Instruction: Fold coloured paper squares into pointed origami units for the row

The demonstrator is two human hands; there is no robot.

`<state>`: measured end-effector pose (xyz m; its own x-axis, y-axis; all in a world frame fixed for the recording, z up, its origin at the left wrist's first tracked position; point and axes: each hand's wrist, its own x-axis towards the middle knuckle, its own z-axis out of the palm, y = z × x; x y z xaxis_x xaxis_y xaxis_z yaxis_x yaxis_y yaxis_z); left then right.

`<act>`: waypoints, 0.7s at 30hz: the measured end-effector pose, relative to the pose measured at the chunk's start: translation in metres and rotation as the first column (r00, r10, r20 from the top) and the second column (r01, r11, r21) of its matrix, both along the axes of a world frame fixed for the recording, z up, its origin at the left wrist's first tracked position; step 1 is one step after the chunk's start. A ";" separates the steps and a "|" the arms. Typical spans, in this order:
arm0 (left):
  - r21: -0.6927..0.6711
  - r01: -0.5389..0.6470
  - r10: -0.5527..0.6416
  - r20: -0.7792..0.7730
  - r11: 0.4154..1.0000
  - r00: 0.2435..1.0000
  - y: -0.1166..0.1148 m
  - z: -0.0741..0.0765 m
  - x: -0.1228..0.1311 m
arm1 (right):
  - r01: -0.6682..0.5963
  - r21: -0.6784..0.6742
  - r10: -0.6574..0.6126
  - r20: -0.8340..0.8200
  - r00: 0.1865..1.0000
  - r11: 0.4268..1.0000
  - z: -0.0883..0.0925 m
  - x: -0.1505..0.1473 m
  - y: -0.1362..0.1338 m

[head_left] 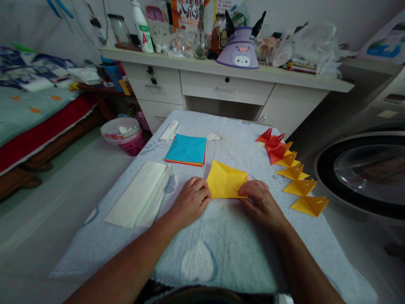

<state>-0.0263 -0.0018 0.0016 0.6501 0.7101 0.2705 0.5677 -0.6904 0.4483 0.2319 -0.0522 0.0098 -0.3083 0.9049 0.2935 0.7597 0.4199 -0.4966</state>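
A folded yellow paper (226, 182) lies on the cloth-covered table (221, 236) in front of me. My left hand (190, 200) has its fingers curled, pressing the paper's left corner. My right hand (261, 200) pinches the paper's lower right edge against the table. A stack of coloured paper sheets (186, 150), blue on top, lies just behind the yellow paper. A row of folded red and yellow paper pieces (292, 171) runs along the table's right side.
A folded white cloth (142, 194) lies at the table's left. A white stick-shaped object (169, 131) sits beyond the stack. A cluttered desk (228, 78) stands behind, a pink basket (123, 135) on the floor, a washing machine (360, 173) right, a bed (34, 114) left.
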 end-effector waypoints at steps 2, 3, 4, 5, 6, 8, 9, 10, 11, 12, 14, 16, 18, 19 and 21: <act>-0.005 -0.006 0.006 -0.009 1.000 1.000 0.000 0.001 0.000 | 0.011 -0.012 -0.010 0.022 1.000 1.000 -0.001 0.003 0.001; -0.007 -0.009 0.009 -0.012 1.000 1.000 0.000 0.001 0.000 | 0.018 -0.021 -0.017 0.032 0.999 1.000 -0.003 0.004 0.001; -0.011 -0.013 0.013 -0.014 1.000 1.000 0.000 0.001 -0.001 | 0.024 -0.032 -0.022 0.041 0.999 0.999 -0.004 0.005 0.002; -0.015 -0.020 0.019 -0.013 1.000 1.000 0.000 0.001 -0.001 | 0.032 -0.046 -0.030 0.049 0.998 0.998 -0.006 0.006 0.002; -0.020 -0.030 0.029 -0.011 0.999 1.000 0.000 0.001 -0.001 | 0.046 -0.059 -0.043 0.057 0.997 0.997 -0.007 0.006 0.003; -0.029 -0.055 0.055 -0.007 0.998 0.998 -0.001 0.001 0.000 | 0.093 -0.084 -0.087 0.080 0.993 0.992 -0.011 0.005 0.005; -0.031 -0.067 0.067 -0.005 0.997 0.998 -0.001 0.001 0.000 | 0.127 -0.091 -0.118 0.095 0.988 0.988 -0.013 0.004 0.005; -0.032 -0.079 0.078 -0.004 0.996 0.997 -0.001 0.000 0.000 | 0.166 -0.090 -0.156 0.108 0.982 0.982 -0.014 0.003 0.006; -0.031 -0.089 0.089 -0.002 0.996 0.996 -0.001 0.000 0.000 | 0.204 -0.083 -0.193 0.121 0.974 0.976 -0.016 0.001 0.007; -0.029 -0.099 0.099 -0.002 0.995 0.995 -0.001 -0.001 0.000 | 0.237 -0.074 -0.226 0.130 0.965 0.969 -0.017 0.000 0.008; -0.026 -0.124 0.124 -0.001 0.992 0.992 -0.001 -0.002 0.000 | 0.300 -0.053 -0.291 0.138 0.947 0.952 -0.020 -0.004 0.009; -0.025 -0.149 0.149 -0.003 0.989 0.989 -0.001 -0.003 0.000 | 0.355 -0.035 -0.347 0.140 0.927 0.934 -0.023 -0.007 0.011; -0.020 -0.168 0.168 -0.010 0.986 0.986 -0.002 -0.004 0.000 | 0.407 -0.016 -0.401 0.142 0.905 0.913 -0.024 -0.011 0.012; -0.015 -0.176 0.176 -0.015 0.984 0.984 -0.002 -0.005 0.000 | 0.430 -0.004 -0.425 0.143 0.894 0.903 -0.025 -0.013 0.012; -0.005 -0.189 0.188 -0.028 0.982 0.982 -0.003 -0.005 0.001 | 0.465 0.022 -0.464 0.144 0.874 0.885 -0.026 -0.015 0.012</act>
